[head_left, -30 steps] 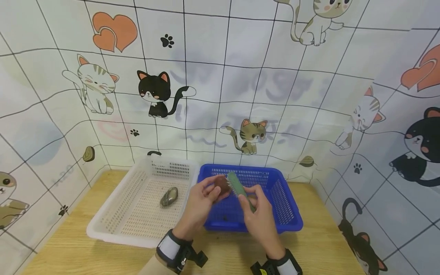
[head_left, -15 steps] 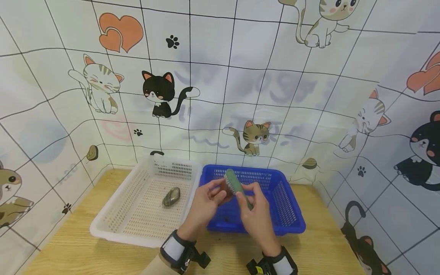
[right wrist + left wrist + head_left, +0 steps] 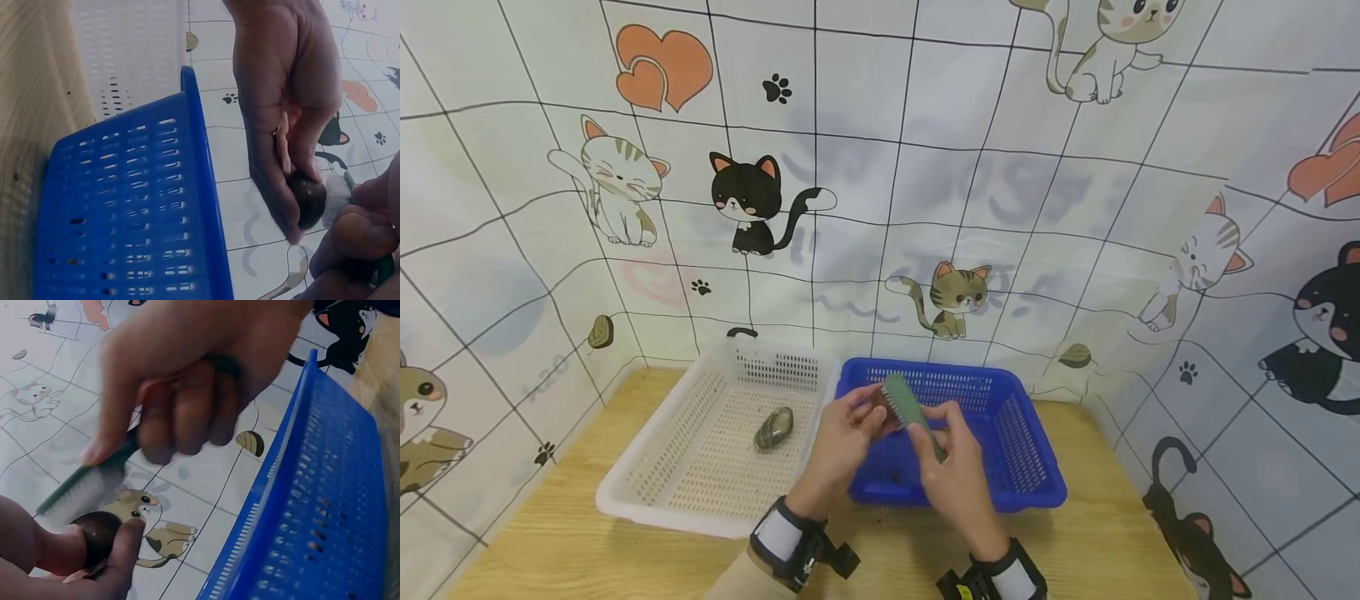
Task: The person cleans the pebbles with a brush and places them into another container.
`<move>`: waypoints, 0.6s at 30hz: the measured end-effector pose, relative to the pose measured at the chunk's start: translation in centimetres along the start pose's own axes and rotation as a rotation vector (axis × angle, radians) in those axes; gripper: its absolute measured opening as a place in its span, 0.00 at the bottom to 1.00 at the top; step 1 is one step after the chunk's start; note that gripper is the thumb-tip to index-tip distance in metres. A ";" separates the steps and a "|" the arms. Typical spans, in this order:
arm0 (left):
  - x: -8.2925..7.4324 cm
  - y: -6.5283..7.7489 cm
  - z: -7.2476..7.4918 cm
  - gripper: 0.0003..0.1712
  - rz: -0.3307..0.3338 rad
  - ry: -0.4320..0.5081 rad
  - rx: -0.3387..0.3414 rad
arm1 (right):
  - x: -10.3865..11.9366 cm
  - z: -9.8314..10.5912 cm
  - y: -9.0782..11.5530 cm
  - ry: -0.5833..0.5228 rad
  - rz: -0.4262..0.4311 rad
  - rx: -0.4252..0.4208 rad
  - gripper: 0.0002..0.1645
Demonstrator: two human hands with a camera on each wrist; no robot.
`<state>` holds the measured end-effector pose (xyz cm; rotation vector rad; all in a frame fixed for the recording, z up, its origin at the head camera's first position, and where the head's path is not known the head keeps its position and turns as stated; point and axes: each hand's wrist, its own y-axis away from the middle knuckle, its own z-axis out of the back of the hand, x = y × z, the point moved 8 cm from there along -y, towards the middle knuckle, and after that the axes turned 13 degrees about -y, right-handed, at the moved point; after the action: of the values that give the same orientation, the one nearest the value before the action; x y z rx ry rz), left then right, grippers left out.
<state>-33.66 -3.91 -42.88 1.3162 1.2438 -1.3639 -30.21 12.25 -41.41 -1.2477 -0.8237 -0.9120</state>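
— What's the setting?

— A wooden surface (image 3: 587, 550) boxed in by a cat-print backdrop (image 3: 925, 167). Two perforated baskets sit side by side on it: a white basket (image 3: 647, 500) with a grey stone (image 3: 773, 429) inside, and a blue basket (image 3: 1037, 467).

— And the hands?

— Both are raised over the blue basket's near-left part, wrists bent inward so they meet. The left hand (image 3: 842, 446) pinches a small dark brown stone (image 3: 97, 534) between thumb and fingertips. The right hand (image 3: 951, 475) has its fingers curled round the handle of a green brush (image 3: 906, 408), bristles laid against the stone.

— How would the stone handle?

— Hard, smooth and rounded, I'd judge, dense for its size and likely to slip under scrubbing. Pinching it across its widest part, as now, leaves one face free for the bristles.

— The brush?

— Light, stiff in the handle, soft only at the white bristles; best held low on the handle.
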 end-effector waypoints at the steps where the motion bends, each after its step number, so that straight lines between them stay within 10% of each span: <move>1: 0.1 0.0 -0.2 0.26 0.004 -0.012 0.014 | 0.2 -0.2 -0.2 0.004 0.008 0.003 0.18; 13: -0.7 0.2 0.2 0.24 -0.029 0.069 -0.002 | 0.7 0.8 0.1 0.058 -0.016 -0.036 0.17; 18: -0.6 0.2 0.6 0.23 -0.043 -0.032 -0.034 | 0.8 0.1 1.0 0.073 0.026 -0.007 0.18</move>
<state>-33.47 -4.57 -42.35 1.2459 1.2748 -1.3822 -29.01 12.32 -41.11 -1.2217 -0.7457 -0.9347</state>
